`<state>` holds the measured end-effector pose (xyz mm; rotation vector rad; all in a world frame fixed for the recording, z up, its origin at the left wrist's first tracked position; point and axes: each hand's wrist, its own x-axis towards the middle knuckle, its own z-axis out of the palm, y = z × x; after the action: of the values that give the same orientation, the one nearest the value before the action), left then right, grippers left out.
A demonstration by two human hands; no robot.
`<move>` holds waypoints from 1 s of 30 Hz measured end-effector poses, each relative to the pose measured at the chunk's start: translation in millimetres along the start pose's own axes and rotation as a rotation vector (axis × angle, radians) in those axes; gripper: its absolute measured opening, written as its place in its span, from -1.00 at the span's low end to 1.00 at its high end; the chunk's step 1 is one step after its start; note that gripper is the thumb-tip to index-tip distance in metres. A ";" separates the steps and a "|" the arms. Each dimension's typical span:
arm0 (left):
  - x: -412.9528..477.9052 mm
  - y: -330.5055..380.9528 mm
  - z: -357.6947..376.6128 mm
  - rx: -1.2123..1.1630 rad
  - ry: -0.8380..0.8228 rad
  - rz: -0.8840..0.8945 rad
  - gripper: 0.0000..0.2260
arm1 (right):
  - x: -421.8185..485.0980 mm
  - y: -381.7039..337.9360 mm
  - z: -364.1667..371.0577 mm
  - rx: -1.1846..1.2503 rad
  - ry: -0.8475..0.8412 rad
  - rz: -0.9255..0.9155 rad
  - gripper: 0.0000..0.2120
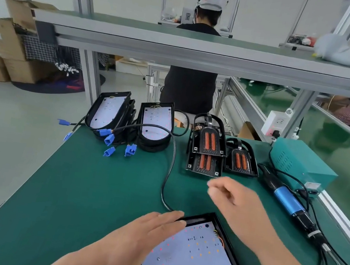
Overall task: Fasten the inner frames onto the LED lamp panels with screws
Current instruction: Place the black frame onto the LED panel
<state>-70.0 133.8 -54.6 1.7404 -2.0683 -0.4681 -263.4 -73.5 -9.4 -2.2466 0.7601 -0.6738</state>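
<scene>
One black-rimmed LED lamp panel with a white board dotted with red and orange diodes [192, 255] lies face up at the near edge of the green-matted desk [84, 187]. The left hand [144, 236] rests flat on its left rim, fingers straight and together, gripping nothing. The right hand [228, 194] hovers above the desk between that panel and the frames. Its fingers are loosely curled with the thumb close to the fingertips, but it is blurred, so I cannot tell whether it pinches anything. One black cable [170, 165] curves from the near panel's far corner toward the back of the desk.

At the far edge stand two stacks of matching lamp panels, the left stack [108, 113] and the right stack [156, 125]; how many each holds cannot be counted. Six blue plastic plugs [130, 150] on short black leads spill in front of them. To their right lie three black inner frames, each with two orange strips [207, 141], two overlapping and one beside them.

One blue-and-black electric screwdriver [288, 201] lies along the right edge, next to one teal metal power box [301, 164]. A small plate on the box's front is too small to read. One white socket block [277, 122] is fixed behind it. Two other people are in view beyond the desk.
</scene>
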 end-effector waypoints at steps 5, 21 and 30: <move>4.3 1.3 -4.9 -0.007 -0.076 -0.028 -0.14 | 90.0 -28.9 45.5 -0.406 -0.341 -0.215 -0.63; 0.8 0.7 -1.8 -0.091 0.099 0.015 -0.10 | 91.2 -24.8 67.0 -0.526 -0.400 -0.252 -0.68; -4.8 8.3 -0.6 -0.028 0.175 -0.015 -0.07 | 64.6 -5.6 43.1 -0.176 -0.099 -0.178 -0.86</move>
<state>-76.0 139.9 -50.4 1.7170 -1.9190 -0.3350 -189.1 -95.4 -17.0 -2.5103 0.5956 -0.5929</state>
